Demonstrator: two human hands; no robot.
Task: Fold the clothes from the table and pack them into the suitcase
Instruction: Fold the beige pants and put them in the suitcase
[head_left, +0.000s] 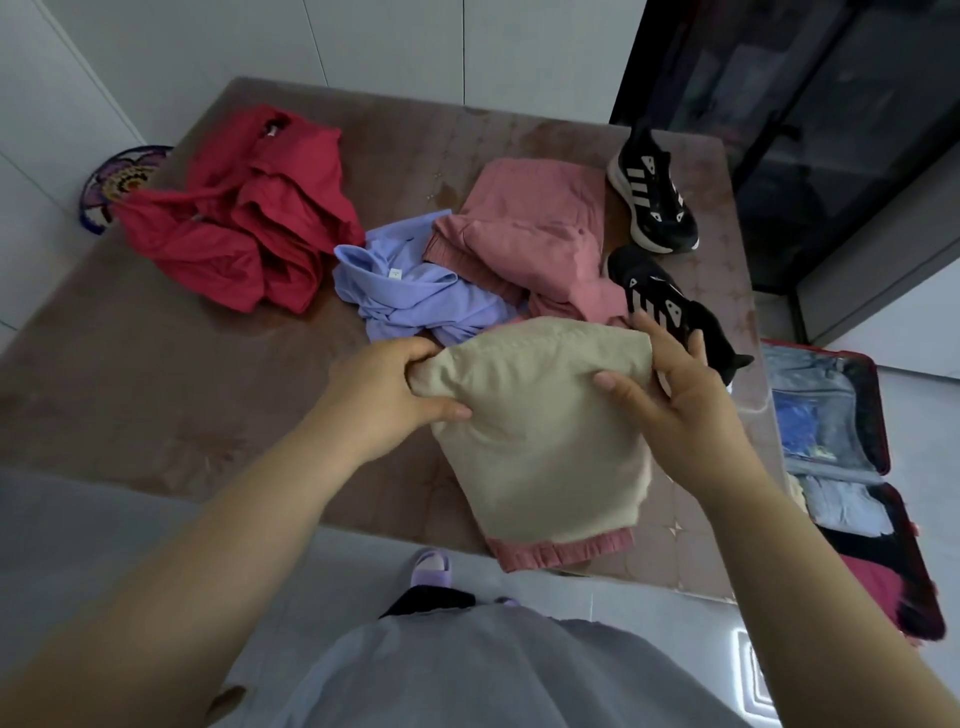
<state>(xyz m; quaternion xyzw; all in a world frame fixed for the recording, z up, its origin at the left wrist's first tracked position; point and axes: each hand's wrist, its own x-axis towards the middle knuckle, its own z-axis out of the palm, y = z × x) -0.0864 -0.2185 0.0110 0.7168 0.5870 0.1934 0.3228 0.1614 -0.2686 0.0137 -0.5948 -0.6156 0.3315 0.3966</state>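
Cream garment (540, 431) sits at the near edge of the table (130, 389), toward its right end. A pink ribbed band (563, 553) shows under its nearest side, right at the table's lip; whether that band belongs to the same piece I cannot tell. The left hand (384, 395) grips the cloth's far-left corner, bunching it between thumb and curled fingers. The right hand (680, 395) pinches the far-right corner, thumb on top and fingers behind. The far side looks raised off the table while the rest lies flat.

Judging by this, the step is a fold of the far half toward the table's near edge. To do it well, draw the 2 corners apart first so the held edge goes taut, since the left corner is crumpled. Then bring both corners down level onto the near side and press the crease flat with open palms. The bundle should end narrow enough for the open suitcase (878, 410), which lies on the floor off the table's right end and holds clothes.

Farther up the table lie a lilac shirt (415, 291), a pink garment (535, 223) and a red garment (244, 223), all unfolded, with 2 black sneakers (652, 202) by the table's right edge. A low fold should avoid dragging the shirt or the nearer sneaker (670, 306), both just beside the hands.
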